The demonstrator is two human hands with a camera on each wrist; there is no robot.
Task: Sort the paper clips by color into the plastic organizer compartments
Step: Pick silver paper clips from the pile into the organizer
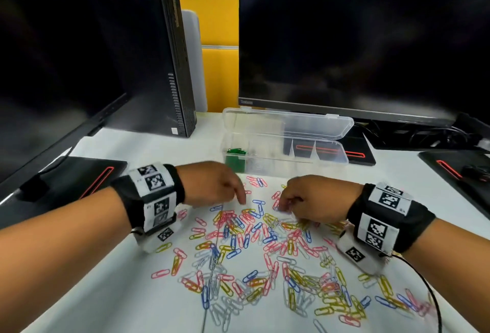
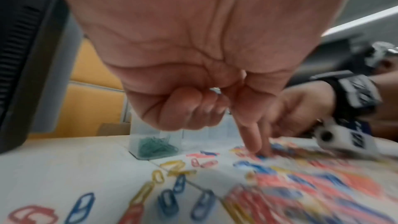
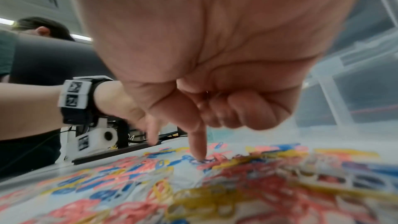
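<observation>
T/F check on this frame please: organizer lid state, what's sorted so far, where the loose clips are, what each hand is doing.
1. The organizer lid is open. True.
2. Green clips sit in its leftmost compartment. True.
3. Red clips fill a compartment too. False: only green ones are visible inside.
4. The loose clips lie scattered on the table. True.
5. The left hand rests flat, palm down. False: most fingers are curled, one points down at the clips.
6. The right hand is in the organizer. False: it is over the pile.
</observation>
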